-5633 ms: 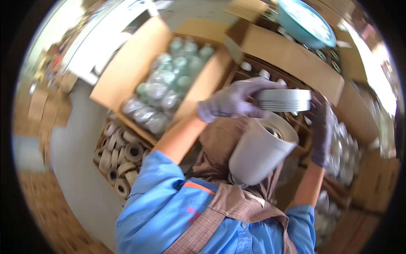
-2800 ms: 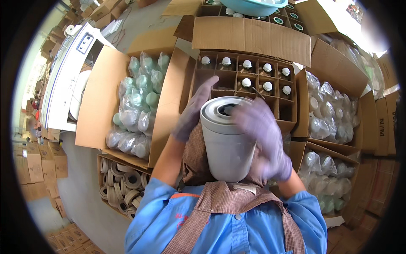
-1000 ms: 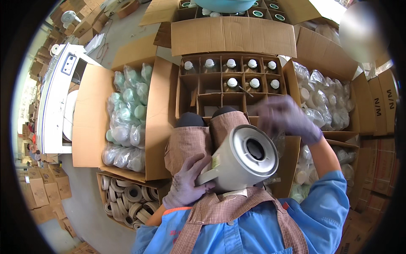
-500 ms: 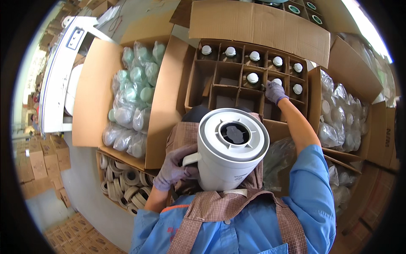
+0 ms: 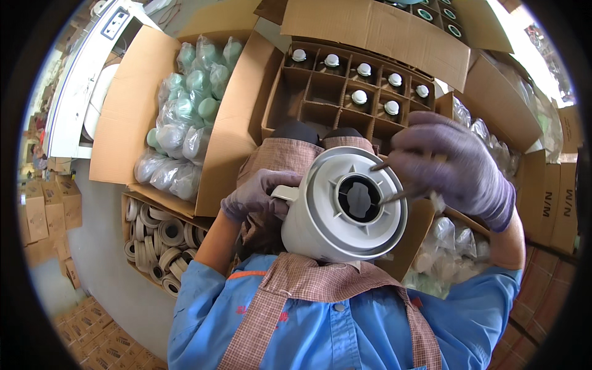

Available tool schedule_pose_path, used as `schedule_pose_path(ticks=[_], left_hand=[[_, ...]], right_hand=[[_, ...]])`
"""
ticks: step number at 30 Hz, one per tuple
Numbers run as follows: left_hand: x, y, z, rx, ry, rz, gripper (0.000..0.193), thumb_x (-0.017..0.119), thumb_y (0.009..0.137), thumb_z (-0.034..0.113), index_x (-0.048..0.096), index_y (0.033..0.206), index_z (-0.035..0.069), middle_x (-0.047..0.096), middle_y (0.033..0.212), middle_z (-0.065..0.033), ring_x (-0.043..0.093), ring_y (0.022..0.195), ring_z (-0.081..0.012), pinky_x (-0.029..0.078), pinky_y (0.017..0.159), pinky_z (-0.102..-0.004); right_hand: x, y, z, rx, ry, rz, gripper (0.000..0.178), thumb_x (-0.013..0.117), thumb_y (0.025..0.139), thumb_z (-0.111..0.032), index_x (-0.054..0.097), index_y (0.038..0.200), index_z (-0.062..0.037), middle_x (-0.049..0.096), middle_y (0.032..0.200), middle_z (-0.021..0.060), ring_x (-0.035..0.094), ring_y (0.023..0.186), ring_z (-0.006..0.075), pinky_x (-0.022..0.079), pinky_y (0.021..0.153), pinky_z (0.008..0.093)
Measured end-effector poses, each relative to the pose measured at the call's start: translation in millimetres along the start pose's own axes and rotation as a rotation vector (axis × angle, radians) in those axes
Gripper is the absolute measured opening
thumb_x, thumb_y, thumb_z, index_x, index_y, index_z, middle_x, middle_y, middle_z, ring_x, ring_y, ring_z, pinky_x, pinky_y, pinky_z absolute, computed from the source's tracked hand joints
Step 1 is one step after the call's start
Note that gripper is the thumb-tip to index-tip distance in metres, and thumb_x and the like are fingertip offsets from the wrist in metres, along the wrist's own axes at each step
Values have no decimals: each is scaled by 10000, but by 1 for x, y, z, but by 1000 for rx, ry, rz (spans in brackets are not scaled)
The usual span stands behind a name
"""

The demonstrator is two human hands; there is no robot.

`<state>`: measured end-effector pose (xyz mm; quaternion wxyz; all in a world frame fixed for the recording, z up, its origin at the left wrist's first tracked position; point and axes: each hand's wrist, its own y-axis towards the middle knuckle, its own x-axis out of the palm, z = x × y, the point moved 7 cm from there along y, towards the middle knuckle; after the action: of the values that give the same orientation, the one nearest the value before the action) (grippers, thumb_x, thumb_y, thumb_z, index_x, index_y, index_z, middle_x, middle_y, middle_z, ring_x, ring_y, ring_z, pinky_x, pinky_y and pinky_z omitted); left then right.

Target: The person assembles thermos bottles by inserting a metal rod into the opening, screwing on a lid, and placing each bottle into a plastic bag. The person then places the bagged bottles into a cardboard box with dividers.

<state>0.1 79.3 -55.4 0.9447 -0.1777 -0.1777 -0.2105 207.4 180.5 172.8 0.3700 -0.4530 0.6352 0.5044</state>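
Note:
A pale grey plastic jug rests in my lap, its end with a ribbed ring and a round, dark-filled opening facing up. My gloved left hand is closed on the jug's side handle. Over the jug's right edge, my gloved right hand is smeared by motion. It grips a tool with two thin dark prongs, which point at the ring on either side of the opening. The tool's exact kind is unclear, as its rear is hidden in the hand.
Ahead, a divided carton holds several white-capped vessels. At left, a carton contains bagged greenish and clear pieces, with a box of pale rings below it. More bagged clear pieces lie at right, by stacked cartons.
My right hand has moved from a white cap in the divided carton back to the jug, where the pronged tool now shows. My left hand keeps the handle; the view has shifted slightly.

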Motion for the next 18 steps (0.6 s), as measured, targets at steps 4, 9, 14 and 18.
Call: schedule_pose_path(ticks=[4, 9, 14, 18], left_hand=[[6, 6, -3, 28, -65, -130, 653, 876, 615, 82, 635, 1215, -11, 639, 1191, -59, 578, 1109, -144, 447, 991, -306], [24, 3, 8, 33, -80, -232, 680, 864, 627, 60, 613, 1256, -5, 631, 1211, -51, 584, 1103, -139, 444, 1013, -296], [36, -10, 9, 55, 8, -111, 713, 875, 669, 159, 579, 1297, -4, 608, 1263, -69, 550, 1164, -137, 423, 1035, -313], [48, -29, 14, 99, 76, -2, 709, 857, 713, 190, 553, 1322, -6, 612, 1256, -71, 553, 1154, -137, 432, 1022, -311]], right_hand=[[6, 6, -46, -178, -113, -29, 345, 761, 693, -175, 652, 1000, -61, 620, 1053, 98, 661, 949, 273, 560, 907, 425], [12, 16, -80, -291, -177, -74, 281, 748, 692, -156, 641, 934, -60, 624, 1004, 86, 673, 908, 244, 557, 884, 429], [25, 5, -62, 269, 71, -373, 226, 638, 873, -275, 653, 855, -50, 648, 737, 100, 679, 704, 263, 542, 639, 410], [32, -28, -33, 1070, 424, -467, 385, 558, 954, -339, 640, 868, 27, 621, 685, 198, 653, 679, 328, 518, 652, 428]])
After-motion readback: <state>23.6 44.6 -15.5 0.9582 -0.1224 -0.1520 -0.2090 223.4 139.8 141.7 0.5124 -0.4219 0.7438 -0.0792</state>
